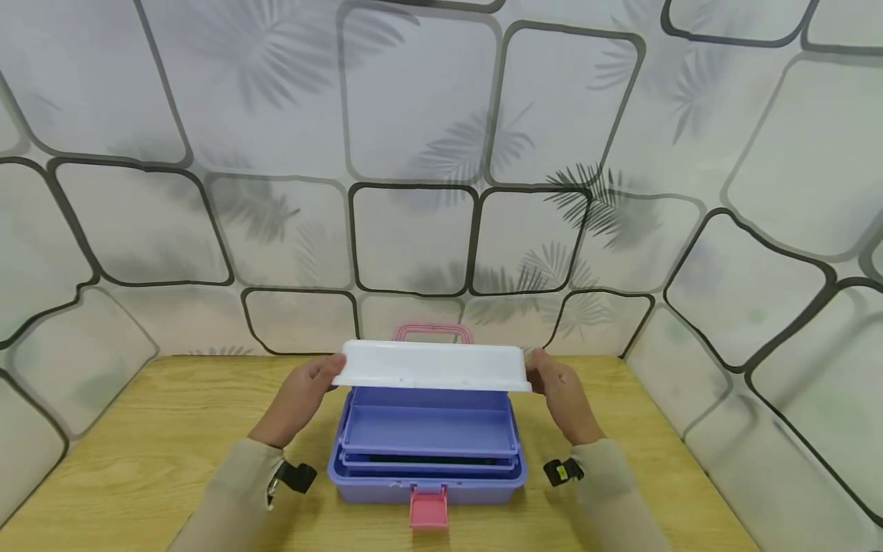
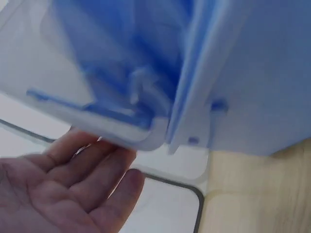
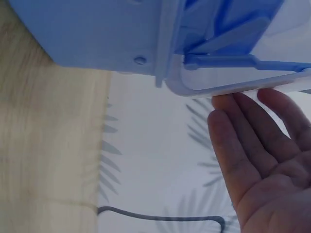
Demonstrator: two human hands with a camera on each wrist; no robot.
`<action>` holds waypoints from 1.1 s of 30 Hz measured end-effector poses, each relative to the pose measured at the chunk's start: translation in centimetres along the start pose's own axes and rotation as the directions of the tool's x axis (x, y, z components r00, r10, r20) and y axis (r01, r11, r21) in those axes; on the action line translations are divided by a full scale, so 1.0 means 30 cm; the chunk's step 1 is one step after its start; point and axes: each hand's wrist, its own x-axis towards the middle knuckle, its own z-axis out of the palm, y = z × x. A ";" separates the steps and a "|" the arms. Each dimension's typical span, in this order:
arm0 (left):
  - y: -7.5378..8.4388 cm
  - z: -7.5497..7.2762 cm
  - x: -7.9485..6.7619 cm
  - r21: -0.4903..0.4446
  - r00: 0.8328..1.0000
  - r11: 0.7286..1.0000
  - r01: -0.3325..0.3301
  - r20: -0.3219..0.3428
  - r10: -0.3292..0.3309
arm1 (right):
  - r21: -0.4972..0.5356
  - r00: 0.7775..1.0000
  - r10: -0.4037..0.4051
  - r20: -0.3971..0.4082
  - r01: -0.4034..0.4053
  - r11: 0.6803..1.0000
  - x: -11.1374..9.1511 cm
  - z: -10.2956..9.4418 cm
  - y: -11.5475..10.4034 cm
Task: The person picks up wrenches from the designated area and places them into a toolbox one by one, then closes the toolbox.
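A lavender toolbox [image 1: 428, 491] stands raised open on the wooden table, with its white lid [image 1: 434, 366] tilted up above the stacked trays [image 1: 429, 429]. At the lid's left end, my left hand [image 1: 303, 395] touches the edge; the left wrist view shows its fingers [image 2: 104, 170] nearly straight against the lid's outer side. My right hand [image 1: 562, 395] is at the opposite end, fingers [image 3: 238, 141] extended and tips at the lid's rim. Blue hinge arms [image 3: 223, 60] link box and lid inside. A pink latch [image 1: 429, 510] hangs at the front.
A pink handle [image 1: 433, 330] rises behind the lid. Patterned white sheeting [image 1: 414, 238] forms the back and sides around the wooden table [image 1: 207, 414]. Black straps with small devices [image 1: 297, 477] sit on both wrists.
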 end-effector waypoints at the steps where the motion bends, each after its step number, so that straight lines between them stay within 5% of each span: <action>1: 0.004 -0.003 -0.001 0.019 1.000 1.000 0.005 0.005 -0.005 | -0.025 1.000 -0.003 -0.003 0.003 1.000 -0.002 -0.001 -0.004; 8: 0.004 0.014 -0.001 0.088 0.995 0.994 -0.057 0.081 0.050 | -0.278 0.993 0.027 0.112 0.005 0.961 0.002 0.013 -0.013; 13: -0.018 0.037 0.011 0.075 0.990 0.996 -0.056 0.133 0.045 | -0.282 0.983 0.066 0.170 -0.015 0.959 0.002 0.008 -0.025; 18: -0.055 0.034 0.018 0.097 0.984 0.994 -0.057 0.176 0.039 | -0.307 0.970 0.026 0.242 0.051 0.950 0.003 0.001 -0.010; 24: -0.086 0.040 0.018 0.198 0.977 0.979 -0.043 0.215 0.000 | -0.417 0.961 0.012 0.276 0.109 0.903 0.007 0.009 0.030; 33: -0.101 0.059 0.031 0.167 0.967 0.976 -0.140 0.236 0.098 | -0.439 0.959 0.006 0.282 0.124 0.890 0.010 0.012 0.047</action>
